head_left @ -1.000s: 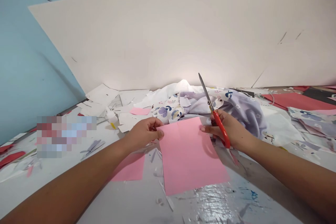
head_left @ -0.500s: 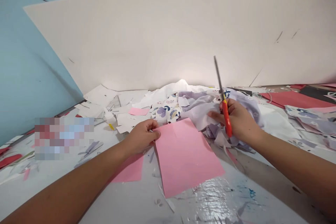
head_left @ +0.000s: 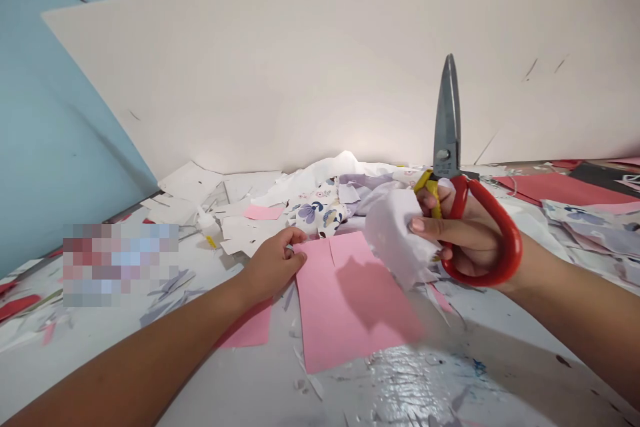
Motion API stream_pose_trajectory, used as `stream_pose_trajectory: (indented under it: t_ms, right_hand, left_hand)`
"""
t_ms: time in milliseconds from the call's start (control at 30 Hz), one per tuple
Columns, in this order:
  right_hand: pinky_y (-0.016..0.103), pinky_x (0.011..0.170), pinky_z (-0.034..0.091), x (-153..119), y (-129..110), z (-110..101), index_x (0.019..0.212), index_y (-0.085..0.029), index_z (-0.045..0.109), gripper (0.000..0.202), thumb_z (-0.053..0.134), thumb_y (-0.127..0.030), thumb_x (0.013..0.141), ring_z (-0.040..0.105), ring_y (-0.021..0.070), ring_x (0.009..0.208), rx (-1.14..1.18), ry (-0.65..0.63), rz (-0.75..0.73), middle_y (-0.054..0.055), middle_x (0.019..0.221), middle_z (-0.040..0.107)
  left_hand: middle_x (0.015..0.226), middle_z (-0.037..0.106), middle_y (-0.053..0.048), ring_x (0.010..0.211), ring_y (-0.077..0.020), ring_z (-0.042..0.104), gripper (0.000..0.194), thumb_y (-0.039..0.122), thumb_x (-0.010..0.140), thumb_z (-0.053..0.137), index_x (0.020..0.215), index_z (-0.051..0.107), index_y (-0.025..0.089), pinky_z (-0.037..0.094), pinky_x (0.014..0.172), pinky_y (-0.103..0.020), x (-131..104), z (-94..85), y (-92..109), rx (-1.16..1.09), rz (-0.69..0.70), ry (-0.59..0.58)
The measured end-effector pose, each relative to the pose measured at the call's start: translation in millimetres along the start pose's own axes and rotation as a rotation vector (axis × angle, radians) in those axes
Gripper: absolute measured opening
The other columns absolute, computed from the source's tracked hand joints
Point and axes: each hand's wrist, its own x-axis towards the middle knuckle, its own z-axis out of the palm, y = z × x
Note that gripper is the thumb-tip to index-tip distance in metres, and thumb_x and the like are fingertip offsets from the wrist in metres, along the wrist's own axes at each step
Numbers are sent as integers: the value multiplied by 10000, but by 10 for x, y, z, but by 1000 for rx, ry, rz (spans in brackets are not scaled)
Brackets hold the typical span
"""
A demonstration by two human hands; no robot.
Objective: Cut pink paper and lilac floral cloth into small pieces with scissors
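Observation:
My left hand [head_left: 275, 260] pinches the upper left corner of a pink sheet of paper [head_left: 335, 320], which has a short slit in its top edge. My right hand [head_left: 465, 230] carries red-handled scissors [head_left: 447, 127], blades together and pointing up, with yellow wrapping on one handle. Between the thumb and fingers of that same hand is a piece of pale cloth [head_left: 397, 233], hanging over the right part of the pink sheet and casting a shadow on it. Behind lies a heap of flowered fabric [head_left: 315, 210]. Another pink piece [head_left: 250, 327] lies partly under my left forearm.
A white board [head_left: 300, 80] stands along the back of the table [head_left: 240, 393]. At left are a small glue bottle [head_left: 207, 223], white paper scraps [head_left: 187, 183] and a blurred-out patch. Red sheets [head_left: 560, 190] and fabric strips [head_left: 595, 233] lie at right.
My right hand has lifted the pale cloth off the heap and brought it over the pink sheet. The scissors have turned from edge-on to flat toward me. My left hand stays at the corner.

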Motion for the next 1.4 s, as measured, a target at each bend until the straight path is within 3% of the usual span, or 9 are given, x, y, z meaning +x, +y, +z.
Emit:
stream_pose_trajectory:
  t_ms: [167, 333, 433, 833, 1000, 1100, 1233, 1300, 1400]
  right_hand:
    - [193, 322, 229, -85, -25, 71, 660, -233, 345, 382, 708, -296, 557, 293, 46, 329, -112, -122, 89, -111, 458, 349]
    - [204, 390, 307, -13, 50, -5, 628, -209, 428, 230, 645, -153, 578, 406, 84, 429, -604, -275, 255, -68, 513, 443]
    - [213, 373, 304, 10, 131, -21, 596, -210, 456, 198, 628, -127, 544, 443, 107, 437, -790, -249, 321, -37, 545, 501]
    - [231, 342, 285, 26, 195, -38, 625, -222, 477, 166, 626, -168, 578, 440, 127, 401, -834, -115, 367, -9, 556, 518]
    - [221, 361, 294, -18, 190, 71, 633, -224, 396, 231, 623, -192, 603, 394, 93, 386, -696, -189, 367, -54, 521, 447]
    - [211, 374, 290, -69, 203, 144, 638, -220, 363, 248, 610, -206, 625, 372, 79, 403, -673, -213, 358, -68, 531, 423]
    - [200, 391, 310, -127, 111, 216, 677, -214, 367, 246, 611, -225, 649, 387, 72, 424, -664, -254, 396, -78, 536, 416]
    - [191, 393, 315, -152, 35, 241, 714, -214, 370, 230, 597, -229, 680, 395, 67, 417, -604, -307, 400, -85, 527, 415]
    - [182, 391, 309, -186, -25, 254, 714, -213, 347, 224, 570, -237, 724, 392, 63, 415, -474, -371, 356, -95, 498, 386]
  left_hand:
    - [540, 439, 60, 475, -114, 400, 268, 356, 720, 496, 956, 538, 236, 322, 518, -228, -4, 3, -4, 21, 0, -11]
    - [598, 491, 41, 503, -120, 425, 268, 357, 718, 495, 948, 541, 228, 330, 520, -228, 2, -3, -30, -6, 7, -17]
    - [616, 498, 36, 509, -118, 426, 243, 363, 727, 485, 918, 545, 226, 327, 502, -222, 17, 0, -66, -20, 11, -32]
    - [584, 488, 52, 460, -96, 399, 226, 351, 733, 496, 925, 535, 237, 307, 469, -208, 18, 6, -78, -56, -11, 13]
    - [641, 535, 27, 474, -100, 436, 258, 382, 740, 501, 940, 532, 221, 347, 477, -219, 46, 31, -112, -102, -15, 65]
    - [836, 582, -24, 591, -132, 522, 258, 370, 778, 458, 976, 543, 229, 423, 563, -260, 11, 40, -83, 65, 88, 109]
    - [1179, 468, -98, 1029, -246, 483, 290, 310, 815, 426, 1047, 575, 221, 415, 840, -399, -131, 61, 28, 420, 503, 213]
    - [1228, 446, -113, 1164, -278, 369, 305, 314, 821, 435, 1063, 584, 205, 327, 952, -451, -215, 82, 104, 503, 665, 100]
    - [1376, 321, -96, 1272, -312, 217, 499, 434, 809, 453, 1263, 425, 228, 242, 1012, -493, -306, 130, 210, 426, 558, -272]
